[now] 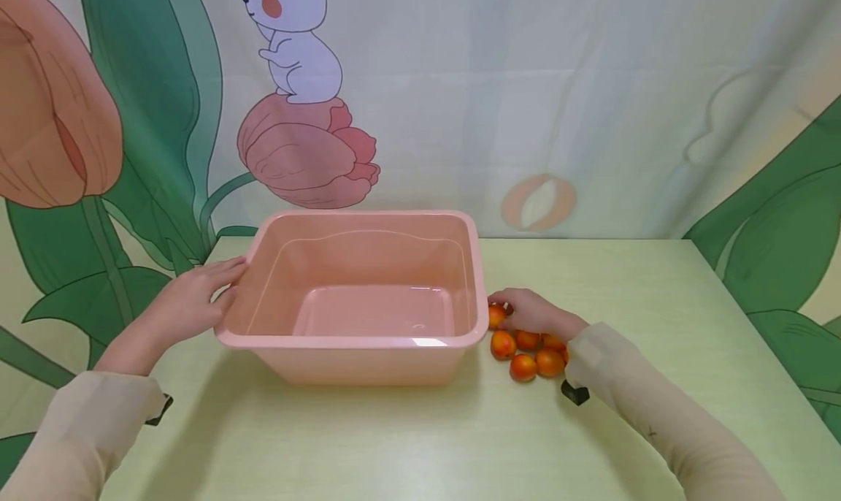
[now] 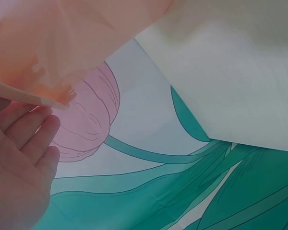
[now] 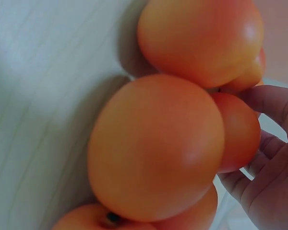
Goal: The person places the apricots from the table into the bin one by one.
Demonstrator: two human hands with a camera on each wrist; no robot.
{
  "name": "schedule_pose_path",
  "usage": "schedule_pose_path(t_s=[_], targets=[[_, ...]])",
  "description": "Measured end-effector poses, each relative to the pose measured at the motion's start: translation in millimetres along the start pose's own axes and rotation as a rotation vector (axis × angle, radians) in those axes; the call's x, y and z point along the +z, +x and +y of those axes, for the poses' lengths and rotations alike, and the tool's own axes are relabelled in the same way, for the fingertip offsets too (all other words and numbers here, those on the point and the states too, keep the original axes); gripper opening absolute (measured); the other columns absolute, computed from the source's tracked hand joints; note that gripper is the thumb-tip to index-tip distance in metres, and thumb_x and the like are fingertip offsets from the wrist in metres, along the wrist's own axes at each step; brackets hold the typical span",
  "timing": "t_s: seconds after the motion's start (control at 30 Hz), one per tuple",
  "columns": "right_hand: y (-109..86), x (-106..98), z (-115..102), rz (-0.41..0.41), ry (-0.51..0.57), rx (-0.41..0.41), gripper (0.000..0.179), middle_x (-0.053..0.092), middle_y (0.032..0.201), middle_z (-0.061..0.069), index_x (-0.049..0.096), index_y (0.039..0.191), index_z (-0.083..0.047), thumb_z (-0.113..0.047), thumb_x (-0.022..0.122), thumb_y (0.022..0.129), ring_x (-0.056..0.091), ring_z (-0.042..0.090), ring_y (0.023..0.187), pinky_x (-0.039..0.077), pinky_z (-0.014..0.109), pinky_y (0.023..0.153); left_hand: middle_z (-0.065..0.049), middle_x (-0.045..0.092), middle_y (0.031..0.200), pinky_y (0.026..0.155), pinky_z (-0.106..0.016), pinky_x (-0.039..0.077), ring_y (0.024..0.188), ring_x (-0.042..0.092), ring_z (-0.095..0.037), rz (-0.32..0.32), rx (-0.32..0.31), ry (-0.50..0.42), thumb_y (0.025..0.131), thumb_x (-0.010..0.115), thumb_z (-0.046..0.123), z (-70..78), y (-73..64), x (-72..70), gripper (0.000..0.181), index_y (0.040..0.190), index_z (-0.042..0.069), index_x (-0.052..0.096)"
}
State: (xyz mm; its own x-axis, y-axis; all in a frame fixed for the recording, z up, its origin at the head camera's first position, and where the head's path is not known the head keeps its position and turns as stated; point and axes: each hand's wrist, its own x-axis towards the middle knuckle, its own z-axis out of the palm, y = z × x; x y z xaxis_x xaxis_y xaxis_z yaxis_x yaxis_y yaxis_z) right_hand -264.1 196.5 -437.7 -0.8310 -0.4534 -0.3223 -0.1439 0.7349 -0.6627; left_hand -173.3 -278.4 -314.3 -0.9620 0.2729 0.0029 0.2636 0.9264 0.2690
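Printed fabric is hung behind the work as a backdrop (image 1: 427, 99), decorated in the head view with large tulips and green leaves at the left and a white cartoon animal (image 1: 305, 66) at the upper middle. Below it, a pale desk (image 1: 368, 442) is spread across the lower part of the frame. On it, left of centre, a pink rectangular basin (image 1: 361, 366) is set upright, and its inner floor is left visible. Its left rim is touched by the left hand (image 1: 187, 300), whose fingers are extended. Just beside the basin's right wall, right of centre, a cluster of orange-red fruits (image 1: 523, 368) is gathered on the desk. The nearest of them to the basin is held by the right hand (image 1: 528, 311), and others are partly hidden by that arm. Both forearms are covered by light sleeves (image 1: 631, 373), and dark pieces (image 1: 575, 393) are seen at the cuffs.

In the left wrist view, the left hand is shown palm-side at the lower left, its fingers nearly straight against the basin's rim. The upper left is filled by the basin, the upper right by the desk.

In the right wrist view, large rounded fruits are crowded through the middle. A smaller-looking one, right of centre, is pinched between the thumb and fingers of the right hand, which is seen at the right edge.
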Motion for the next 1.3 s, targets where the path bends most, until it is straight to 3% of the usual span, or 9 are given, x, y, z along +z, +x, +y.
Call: schedule_pose_path(t_s=[0.3,0.57,0.67,0.83,1.3], targets=[[0.8,0,-3,0.015,-0.008,-0.027,0.036,0.056,0.093,0.000,0.059,0.108,-0.022,-0.004,0.061,0.078,0.048,0.021,0.088,0.041,0.035,0.084,-0.018,0.031,0.141,0.096,-0.063,0.025,0.124,0.029,-0.046,-0.006,0.002,-0.009,0.092,0.042,0.025,1.3,2.1,-1.0,0.048,0.136,0.006,0.033],[-6.7,-6,-10,0.045,0.102,0.077,0.033,0.055,0.103,-0.006,0.058,0.104,-0.031,-0.016,0.067,0.076,0.048,0.021,0.097,0.040,0.039,0.090,-0.019,0.032,0.140,0.095,-0.063,0.026,0.124,0.030,-0.045,-0.003,0.010,-0.015,0.092,0.042,0.023,1.9,2.3,-2.2,0.048,0.135,0.004,0.034],[-10.0,-12,-13,0.067,0.031,0.005,0.032,0.056,0.102,-0.003,0.058,0.107,-0.026,-0.016,0.066,0.077,0.049,0.021,0.096,0.043,0.036,0.087,-0.019,0.032,0.140,0.095,-0.062,0.027,0.124,0.030,-0.045,-0.003,0.015,-0.018,0.092,0.042,0.023,1.2,2.4,-2.4,0.048,0.135,0.004,0.034],[-12.3,-23,-19,0.127,-0.155,-0.180,0.038,0.057,0.100,0.008,0.057,0.113,-0.004,-0.006,0.063,0.076,0.052,0.023,0.088,0.049,0.038,0.081,-0.020,0.033,0.139,0.096,-0.061,0.027,0.124,0.031,-0.045,0.004,0.026,-0.016,0.092,0.042,0.022,-0.3,2.4,-2.9,0.047,0.135,0.004,0.034],[-27.7,-48,-38,0.152,-0.178,-0.219,0.037,0.057,0.098,0.010,0.057,0.111,-0.002,-0.003,0.065,0.074,0.052,0.022,0.087,0.049,0.038,0.080,-0.019,0.033,0.140,0.095,-0.061,0.027,0.124,0.031,-0.044,-0.003,0.021,-0.018,0.092,0.041,0.024,-0.2,3.4,-3.3,0.048,0.136,0.004,0.033]])
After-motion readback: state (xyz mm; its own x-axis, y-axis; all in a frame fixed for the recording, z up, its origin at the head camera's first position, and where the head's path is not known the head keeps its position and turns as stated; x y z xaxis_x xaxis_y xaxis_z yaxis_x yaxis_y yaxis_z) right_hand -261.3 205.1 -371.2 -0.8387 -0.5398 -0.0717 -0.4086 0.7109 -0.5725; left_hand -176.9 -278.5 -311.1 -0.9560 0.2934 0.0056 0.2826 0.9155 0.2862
